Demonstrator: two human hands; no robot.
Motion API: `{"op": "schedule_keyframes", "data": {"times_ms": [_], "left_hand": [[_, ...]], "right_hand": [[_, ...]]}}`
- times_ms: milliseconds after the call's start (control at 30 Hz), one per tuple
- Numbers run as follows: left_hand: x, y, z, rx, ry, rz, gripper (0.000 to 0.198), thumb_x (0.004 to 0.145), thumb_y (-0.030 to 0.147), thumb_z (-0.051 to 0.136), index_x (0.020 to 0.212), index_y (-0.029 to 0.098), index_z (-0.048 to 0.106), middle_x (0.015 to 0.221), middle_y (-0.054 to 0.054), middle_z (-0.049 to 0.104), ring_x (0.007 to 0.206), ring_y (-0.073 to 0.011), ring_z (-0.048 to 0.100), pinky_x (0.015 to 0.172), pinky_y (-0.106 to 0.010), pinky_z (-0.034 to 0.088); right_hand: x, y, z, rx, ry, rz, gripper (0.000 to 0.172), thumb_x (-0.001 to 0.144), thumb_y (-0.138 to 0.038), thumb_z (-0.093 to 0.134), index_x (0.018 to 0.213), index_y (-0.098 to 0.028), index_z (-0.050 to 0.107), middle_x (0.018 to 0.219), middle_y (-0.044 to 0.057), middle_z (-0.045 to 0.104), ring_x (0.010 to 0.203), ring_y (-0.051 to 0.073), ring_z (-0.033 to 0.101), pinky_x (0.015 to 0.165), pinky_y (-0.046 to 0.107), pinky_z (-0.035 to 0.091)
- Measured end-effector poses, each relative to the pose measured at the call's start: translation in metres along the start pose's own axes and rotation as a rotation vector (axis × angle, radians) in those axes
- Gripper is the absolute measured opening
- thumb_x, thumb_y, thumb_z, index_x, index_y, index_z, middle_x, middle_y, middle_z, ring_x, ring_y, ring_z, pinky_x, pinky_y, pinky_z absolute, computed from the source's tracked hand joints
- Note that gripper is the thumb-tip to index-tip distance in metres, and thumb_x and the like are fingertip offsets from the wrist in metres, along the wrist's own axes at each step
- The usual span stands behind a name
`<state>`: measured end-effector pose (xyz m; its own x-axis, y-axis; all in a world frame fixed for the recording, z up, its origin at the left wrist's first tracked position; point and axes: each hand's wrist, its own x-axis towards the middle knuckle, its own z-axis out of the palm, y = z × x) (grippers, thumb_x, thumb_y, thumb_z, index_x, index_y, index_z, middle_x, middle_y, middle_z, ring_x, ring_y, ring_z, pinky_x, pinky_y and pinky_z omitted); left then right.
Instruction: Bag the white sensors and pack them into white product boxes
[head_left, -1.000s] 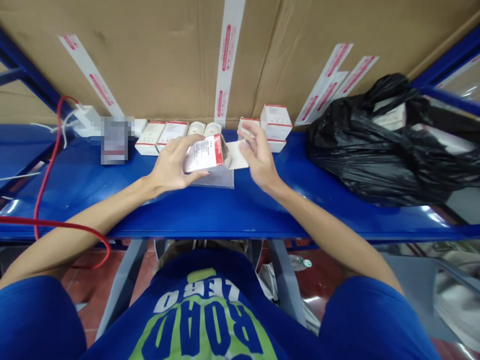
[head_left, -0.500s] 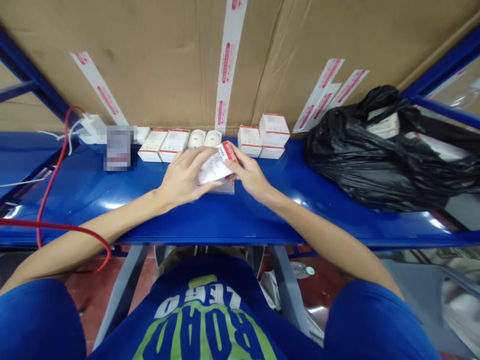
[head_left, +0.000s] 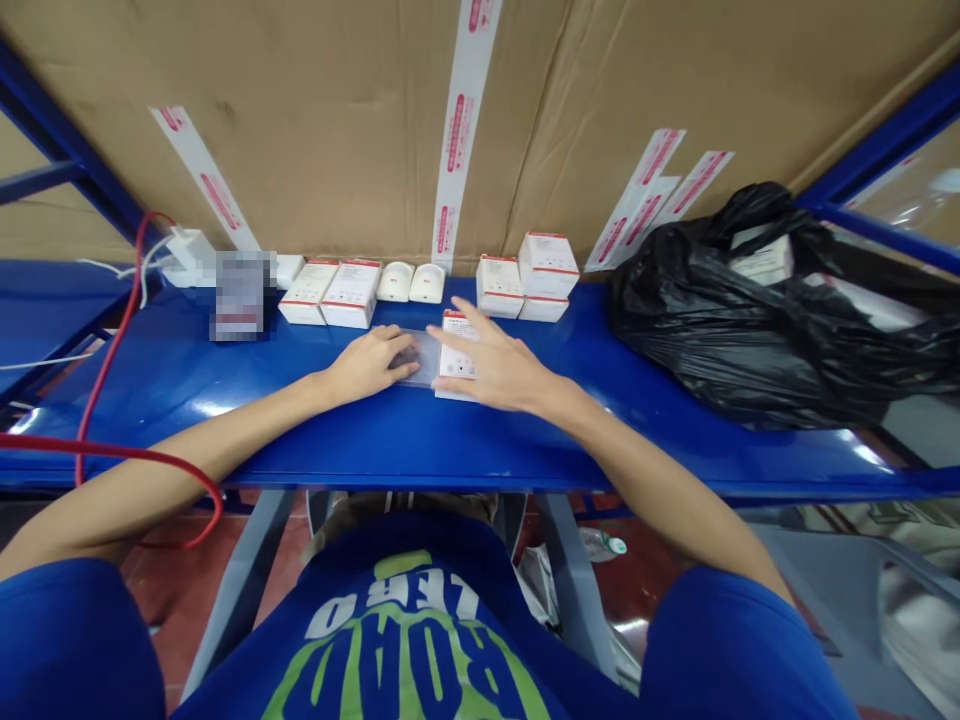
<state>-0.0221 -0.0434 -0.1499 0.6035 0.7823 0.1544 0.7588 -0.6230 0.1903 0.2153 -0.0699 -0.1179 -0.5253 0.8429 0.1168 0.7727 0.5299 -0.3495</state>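
A small white carton with a red top band (head_left: 456, 347) lies on the blue shelf in front of me. My right hand (head_left: 510, 368) is over its right part, fingers spread and thumb at the near edge. Left of the carton, and touching or close to it, lies a flat clear plastic bag (head_left: 426, 358). The fingers of my left hand (head_left: 369, 362) curl on the bag's left end, thumb on the near side. Part of the bag is hidden by that hand.
At the back stand white cartons (head_left: 350, 290), two white rounded devices (head_left: 427, 284) and a stack of cartons (head_left: 549, 265). A black plastic bag (head_left: 690, 320) fills the right side. A red cable (head_left: 112, 340) crosses over at left, near a white plug (head_left: 191, 255).
The carton was held tilted between both hands; now it lies on the shelf. My right hand has opened over it, and my left hand has moved down and left onto the clear bag.
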Motion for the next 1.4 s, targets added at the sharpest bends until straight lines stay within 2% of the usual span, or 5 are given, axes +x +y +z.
{"op": "schedule_keyframes", "data": {"times_ms": [133,333,733,933,1400], "left_hand": [[0.001,-0.002,0.000,-0.020,0.030,0.008,0.025,0.099,0.032,0.054,0.114,0.019,0.069,0.101,-0.008,0.067,0.093,-0.0243,0.066,0.088,-0.039,0.056],[0.001,-0.004,0.001,-0.041,0.030,0.020,0.022,0.098,0.031,0.058,0.111,0.018,0.070,0.095,-0.006,0.065,0.088,-0.0226,0.065,0.085,-0.037,0.055],[-0.002,-0.004,0.002,0.002,0.038,0.051,0.029,0.103,0.038,0.052,0.117,0.018,0.069,0.099,-0.007,0.066,0.090,-0.0223,0.066,0.088,-0.038,0.057],[-0.002,0.003,0.004,0.119,0.018,0.024,0.041,0.106,0.046,0.047,0.131,0.019,0.065,0.115,-0.012,0.066,0.107,-0.0284,0.068,0.095,-0.042,0.057],[-0.002,-0.014,-0.008,0.167,-0.115,0.159,0.047,0.107,0.045,0.043,0.141,0.018,0.062,0.108,-0.011,0.068,0.106,-0.0267,0.070,0.096,-0.038,0.055]], "right_hand": [[-0.010,-0.013,0.004,-0.112,-0.103,-0.097,0.059,0.082,-0.039,0.081,0.138,-0.028,0.066,0.169,0.015,0.036,0.155,0.046,0.032,0.104,0.068,0.054],[0.017,0.015,-0.025,-0.153,0.180,-0.173,0.051,0.084,-0.032,0.076,0.133,-0.025,0.068,0.165,0.014,0.041,0.155,0.041,0.034,0.122,0.064,0.038],[0.097,0.087,-0.027,-0.377,0.150,0.142,0.065,0.083,-0.029,0.068,0.143,-0.007,0.057,0.157,0.028,0.048,0.148,0.049,0.042,0.122,0.075,0.025],[0.106,0.063,-0.015,-0.396,0.256,-0.001,0.059,0.083,-0.015,0.058,0.142,-0.005,0.060,0.162,0.025,0.045,0.155,0.046,0.034,0.125,0.073,0.020],[0.111,0.009,0.001,-0.482,-0.078,-0.147,0.053,0.087,0.004,0.042,0.130,-0.009,0.069,0.138,0.022,0.067,0.131,0.033,0.062,0.107,0.046,0.051]]}}
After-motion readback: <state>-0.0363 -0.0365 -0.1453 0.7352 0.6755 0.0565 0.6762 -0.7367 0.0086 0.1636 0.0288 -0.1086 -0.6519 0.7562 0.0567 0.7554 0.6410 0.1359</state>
